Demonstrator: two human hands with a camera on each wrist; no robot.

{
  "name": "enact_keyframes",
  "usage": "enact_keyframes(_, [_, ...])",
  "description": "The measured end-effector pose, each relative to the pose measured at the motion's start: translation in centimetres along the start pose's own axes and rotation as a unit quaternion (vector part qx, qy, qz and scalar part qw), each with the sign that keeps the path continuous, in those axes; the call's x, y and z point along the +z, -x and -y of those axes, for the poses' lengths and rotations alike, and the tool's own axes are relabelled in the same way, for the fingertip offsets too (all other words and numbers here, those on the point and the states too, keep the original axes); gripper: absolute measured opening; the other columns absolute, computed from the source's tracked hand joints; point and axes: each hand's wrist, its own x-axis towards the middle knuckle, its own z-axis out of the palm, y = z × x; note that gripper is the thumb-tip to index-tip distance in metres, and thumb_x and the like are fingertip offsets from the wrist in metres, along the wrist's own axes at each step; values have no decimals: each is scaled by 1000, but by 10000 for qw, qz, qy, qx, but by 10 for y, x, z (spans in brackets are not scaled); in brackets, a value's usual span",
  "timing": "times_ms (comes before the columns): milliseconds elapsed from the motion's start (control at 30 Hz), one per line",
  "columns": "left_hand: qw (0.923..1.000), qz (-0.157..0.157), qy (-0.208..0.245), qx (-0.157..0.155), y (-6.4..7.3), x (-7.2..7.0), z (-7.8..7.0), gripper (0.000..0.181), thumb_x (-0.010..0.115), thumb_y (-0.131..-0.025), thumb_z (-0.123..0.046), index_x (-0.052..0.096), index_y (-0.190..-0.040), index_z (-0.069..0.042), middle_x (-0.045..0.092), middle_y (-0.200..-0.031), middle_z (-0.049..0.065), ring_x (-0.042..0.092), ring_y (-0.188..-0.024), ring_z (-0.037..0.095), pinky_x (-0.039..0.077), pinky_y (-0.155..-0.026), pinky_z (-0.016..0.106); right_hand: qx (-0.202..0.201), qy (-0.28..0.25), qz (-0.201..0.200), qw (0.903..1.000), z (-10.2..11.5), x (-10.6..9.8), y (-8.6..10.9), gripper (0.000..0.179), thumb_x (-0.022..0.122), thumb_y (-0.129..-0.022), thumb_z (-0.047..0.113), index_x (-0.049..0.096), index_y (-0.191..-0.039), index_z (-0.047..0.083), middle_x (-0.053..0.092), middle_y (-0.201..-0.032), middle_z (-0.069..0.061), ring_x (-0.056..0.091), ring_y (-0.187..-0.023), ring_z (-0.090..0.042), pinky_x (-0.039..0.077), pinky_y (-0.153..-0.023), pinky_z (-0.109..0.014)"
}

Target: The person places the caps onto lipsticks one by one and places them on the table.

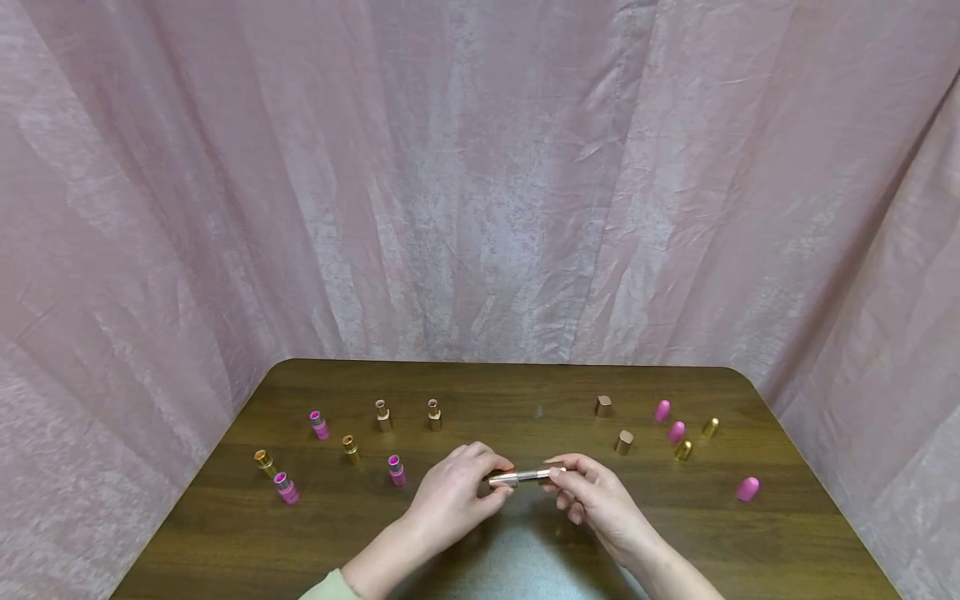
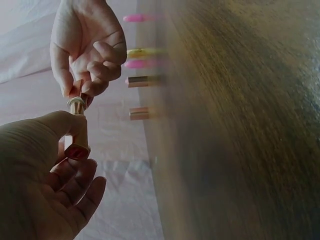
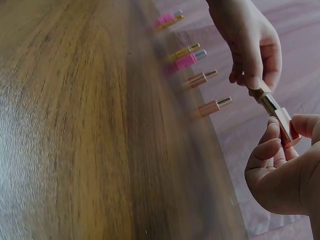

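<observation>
Over the middle of the table, my left hand (image 1: 459,493) pinches the base of a rose-gold lipstick tube (image 1: 504,480) between thumb and fingers. Opposite it, my right hand (image 1: 600,504) pinches a rose-gold cap (image 3: 286,129) with thumb and fingertips. Base and cap are in line, held roughly level, and the shiny inner collar (image 3: 270,103) shows between them. How far the collar reaches inside the cap is hidden. In the left wrist view, the base's end (image 2: 77,151) looks reddish.
Uncapped tubes stand on the left: pink (image 1: 397,471), gold (image 1: 350,449) and rose-gold (image 1: 383,416). Loose caps stand on the right: rose-gold (image 1: 624,442), pink (image 1: 747,489) and gold (image 1: 683,450). A pink curtain (image 1: 480,208) hangs around the wooden table (image 1: 795,542).
</observation>
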Motion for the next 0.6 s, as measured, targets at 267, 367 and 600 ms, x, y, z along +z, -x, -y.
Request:
enact_keyframes(267, [10000,3,27,59,-3,2,-3,22,81,-87,-27,76,-107,-21,68,-101,-11,57,-90,5,51,-74,26,-6,-22,83,10000,0,5,-1,41,67,-98,18,56,-126,-9,66,-91,-5,54,-68,-9,40,-54,-19])
enact_keyframes(367, [10000,-29,9,88,-4,3,-5,21,81,-86,-27,76,-105,-21,67,-100,-11,57,-89,5,51,-73,25,-37,14,152,9999,-1,8,0,39,67,-98,18,56,-125,-8,66,-91,-4,54,-68,-9,40,-54,-19])
enact_keyframes(600, [10000,-3,-6,86,-6,4,-9,22,81,-85,-26,75,-106,-21,68,-101,-9,57,-88,6,50,-71,25,1,53,158,9999,-3,12,-3,36,67,-99,19,58,-122,-7,66,-89,-5,53,-68,-10,39,-54,-19])
